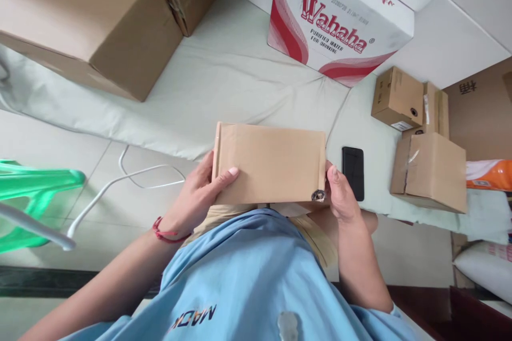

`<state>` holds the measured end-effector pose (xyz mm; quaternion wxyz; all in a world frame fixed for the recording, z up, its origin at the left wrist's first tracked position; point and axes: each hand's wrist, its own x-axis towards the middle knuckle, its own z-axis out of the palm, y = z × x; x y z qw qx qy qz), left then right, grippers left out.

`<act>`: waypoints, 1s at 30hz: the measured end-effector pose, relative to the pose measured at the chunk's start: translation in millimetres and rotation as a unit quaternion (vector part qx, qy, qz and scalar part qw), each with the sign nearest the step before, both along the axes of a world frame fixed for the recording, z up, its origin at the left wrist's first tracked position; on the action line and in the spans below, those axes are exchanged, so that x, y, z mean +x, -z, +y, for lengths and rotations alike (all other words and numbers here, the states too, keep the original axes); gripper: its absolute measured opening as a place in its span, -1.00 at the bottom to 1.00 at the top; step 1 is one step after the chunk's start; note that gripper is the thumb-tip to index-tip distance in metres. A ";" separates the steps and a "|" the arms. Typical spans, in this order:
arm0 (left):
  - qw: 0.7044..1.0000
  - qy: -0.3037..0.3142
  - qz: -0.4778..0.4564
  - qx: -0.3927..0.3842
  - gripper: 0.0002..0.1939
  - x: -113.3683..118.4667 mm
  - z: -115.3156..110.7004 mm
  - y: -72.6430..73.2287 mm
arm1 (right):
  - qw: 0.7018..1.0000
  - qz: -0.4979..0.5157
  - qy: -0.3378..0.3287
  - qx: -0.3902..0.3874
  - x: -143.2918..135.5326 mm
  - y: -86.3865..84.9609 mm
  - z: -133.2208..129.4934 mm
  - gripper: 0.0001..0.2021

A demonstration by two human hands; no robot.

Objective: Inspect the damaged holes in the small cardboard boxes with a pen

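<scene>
A flat brown cardboard box (270,162) is held level in front of my lap, between both hands. At its left end my left hand (210,178) grips it, the thumb lying on top and the other fingers hidden beneath or behind. My right hand (340,189) holds the right end, its thumb up along the edge near a small round dark mark (318,195) at the box's lower right corner. Just right of that hand, a black phone (353,173) lies on the pale green sheet (248,85).
A white and red Wahaha carton (332,26) stands at the back. Large brown cartons (80,16) fill the upper left. Smaller boxes (434,170) sit at the right beside an orange packet (492,174). A green plastic stool (40,192) and a curved white metal tube (100,192) are at the left.
</scene>
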<state>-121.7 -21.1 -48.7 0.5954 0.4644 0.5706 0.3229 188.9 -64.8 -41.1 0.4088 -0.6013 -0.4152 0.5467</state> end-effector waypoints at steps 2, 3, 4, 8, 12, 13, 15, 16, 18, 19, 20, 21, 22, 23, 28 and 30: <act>0.999 -0.005 -0.032 -0.032 -0.21 -5.8 2.7 -4.0 | 1.000 0.027 -0.003 -0.015 -1.3 -3.3 -1.3 -0.23; 0.999 -0.004 -0.038 -0.032 -0.21 -9.0 4.6 -7.2 | 0.999 0.041 -0.006 -0.024 -2.3 -4.5 -2.9 -0.18; 0.999 -0.001 -0.031 -0.018 -0.21 -12.1 6.8 -11.1 | 0.998 0.053 -0.010 -0.032 -3.3 -5.5 -5.1 -0.12; 0.997 0.056 0.001 0.055 -0.18 -17.9 17.3 -30.6 | 0.995 0.077 0.008 -0.068 -5.6 -9.3 -17.7 -0.04; 0.990 0.103 -0.008 0.099 -0.18 -7.4 25.6 -45.9 | 0.986 0.124 0.055 -0.097 0.8 -12.6 -37.0 -0.11; 0.989 0.111 -0.019 0.100 -0.19 -2.4 26.9 -47.4 | 0.983 0.137 0.067 -0.102 4.1 -12.8 -43.4 -0.15; 0.987 0.122 -0.068 0.083 -0.22 9.6 28.2 -46.8 | 0.978 0.150 0.101 -0.107 13.3 -12.6 -57.9 -0.22; 0.985 0.119 -0.103 0.070 -0.25 16.3 28.4 -44.9 | 0.975 0.148 0.128 -0.103 19.5 -12.7 -65.2 -0.25; 0.978 0.102 -0.171 0.058 -0.32 29.7 28.1 -38.2 | 0.966 0.124 0.213 -0.077 35.5 -14.7 -78.3 -0.30; 0.976 0.094 -0.189 0.060 -0.37 35.9 27.8 -33.7 | 0.957 0.104 0.265 -0.054 45.0 -17.3 -83.0 -0.32; 0.975 0.090 -0.191 0.067 -0.42 41.5 27.4 -28.5 | 0.944 0.082 0.318 -0.024 55.3 -21.1 -86.1 -0.34; 0.977 0.091 -0.178 0.076 -0.46 46.3 27.0 -22.5 | 0.929 0.061 0.365 0.008 65.8 -25.9 -87.5 -0.37; 0.980 0.096 -0.152 0.088 -0.51 50.1 26.8 -15.9 | 0.913 0.042 0.403 0.040 76.2 -31.3 -87.3 -0.39; 0.982 0.101 -0.119 0.102 -0.54 52.7 26.6 -8.7 | 0.900 0.028 0.431 0.068 86.0 -36.7 -85.8 -0.41; 0.959 0.094 0.086 0.251 -0.66 50.4 27.8 27.7 | 0.856 -0.049 0.499 0.122 118.4 -46.5 -74.7 -0.33; 0.939 0.099 0.149 0.292 -0.70 45.2 28.8 37.7 | 0.842 -0.096 0.517 0.121 122.5 -39.8 -74.7 -0.22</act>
